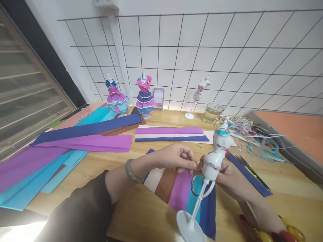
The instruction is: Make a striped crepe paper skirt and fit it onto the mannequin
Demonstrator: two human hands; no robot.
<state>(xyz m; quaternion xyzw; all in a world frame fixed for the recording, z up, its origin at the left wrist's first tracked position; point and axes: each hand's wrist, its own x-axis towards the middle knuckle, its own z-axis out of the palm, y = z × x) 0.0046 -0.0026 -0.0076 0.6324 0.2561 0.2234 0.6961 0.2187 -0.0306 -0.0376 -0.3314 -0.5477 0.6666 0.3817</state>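
Observation:
A small white doll dress form point(211, 164) on a round-based stand tilts in front of me, with a turquoise band near its top. My right hand point(230, 173) is wrapped around it from behind, its fingers partly hidden by the body. Beside the form's waist, my left hand point(183, 158) is closed in a pinch, thumb against finger. Whatever lies between those fingertips is too small to make out. Beneath both hands are strips of crepe paper point(180, 191) in white, brown, purple, turquoise and dark blue. A roll of tape point(195, 186) shows partly behind the stand.
Two dressed forms, one bow-trimmed point(117, 97) and one tiered point(145, 99), stand at the back, with a bare form point(200, 89) farther right. Nearby are a glass bowl point(213, 112), tangled ribbons point(239, 126) and scissors point(252, 169). Long paper strips point(83, 129) cover the left side.

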